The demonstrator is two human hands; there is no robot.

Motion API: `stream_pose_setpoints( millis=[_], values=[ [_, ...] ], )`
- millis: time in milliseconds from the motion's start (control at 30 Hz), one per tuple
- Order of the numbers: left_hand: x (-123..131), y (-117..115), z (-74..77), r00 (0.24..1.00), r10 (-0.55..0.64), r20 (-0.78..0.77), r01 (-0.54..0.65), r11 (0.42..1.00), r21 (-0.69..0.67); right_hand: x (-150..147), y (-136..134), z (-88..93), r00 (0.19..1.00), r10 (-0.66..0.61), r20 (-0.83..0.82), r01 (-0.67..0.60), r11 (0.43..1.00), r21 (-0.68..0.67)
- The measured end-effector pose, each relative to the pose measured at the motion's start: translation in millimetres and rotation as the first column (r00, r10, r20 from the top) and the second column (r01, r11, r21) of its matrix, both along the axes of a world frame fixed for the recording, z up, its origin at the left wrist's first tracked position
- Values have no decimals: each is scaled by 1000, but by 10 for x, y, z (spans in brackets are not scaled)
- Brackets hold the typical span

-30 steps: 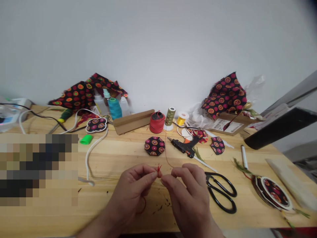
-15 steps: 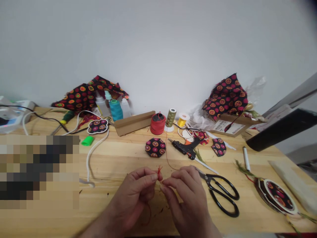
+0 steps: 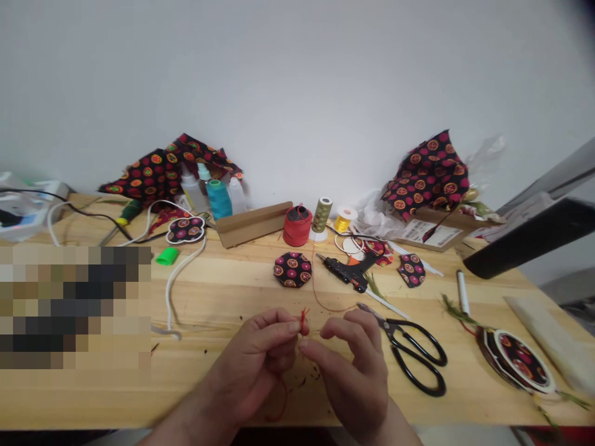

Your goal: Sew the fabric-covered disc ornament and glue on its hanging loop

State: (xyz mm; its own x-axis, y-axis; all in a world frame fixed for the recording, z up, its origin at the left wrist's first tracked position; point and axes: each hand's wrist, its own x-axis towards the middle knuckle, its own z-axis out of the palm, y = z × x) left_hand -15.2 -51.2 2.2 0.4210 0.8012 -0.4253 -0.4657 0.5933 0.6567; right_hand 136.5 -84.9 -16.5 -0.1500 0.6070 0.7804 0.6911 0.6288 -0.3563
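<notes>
My left hand pinches a red cord between thumb and forefinger. Its frayed end sticks up above the fingertips, and a loose tail hangs below the hand. Close by on the right, my right hand has its thumb and forefinger spread apart, the thumb tip near the left fingertips. A thin brown thread runs from the olive thread spool down toward my hands; its end is hard to make out. Black-handled scissors lie beside my right hand, their blades partly behind its fingers.
A patterned octagonal piece and a black glue gun lie beyond my hands. Behind them stand a red cord roll and a yellow spool. At right rests a round patterned ornament; a white cable crosses the left side.
My right thumb and forefinger, earlier pinched together beside the red cord, have spread apart. My left hand still pinches the cord. The view has shifted slightly.
</notes>
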Motion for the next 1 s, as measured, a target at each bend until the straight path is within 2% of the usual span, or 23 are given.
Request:
stream_pose_setpoints(
  millis=[133,367,467,633,767,1000],
  values=[
    [22,-21,3,999,-28,-24,29,999,34,-7,-3,63,999,22,-47,-23,1000,-18],
    [60,-44,43,990,-3,-144,19,994,104,-44,62,205,962,46,-270,-116,962,-249],
    [64,-39,53,979,26,-203,2,991,133,-41,69,232,961,19,-277,-101,953,-285],
    [45,-22,68,959,37,-280,2,990,138,-7,91,313,997,-62,-54,47,969,-243],
    [34,-17,73,943,28,-331,25,987,157,24,112,341,983,-121,140,139,982,-124],
    [22,-21,58,936,0,-351,51,990,134,55,133,377,921,-151,359,180,983,-49]
  ],
)
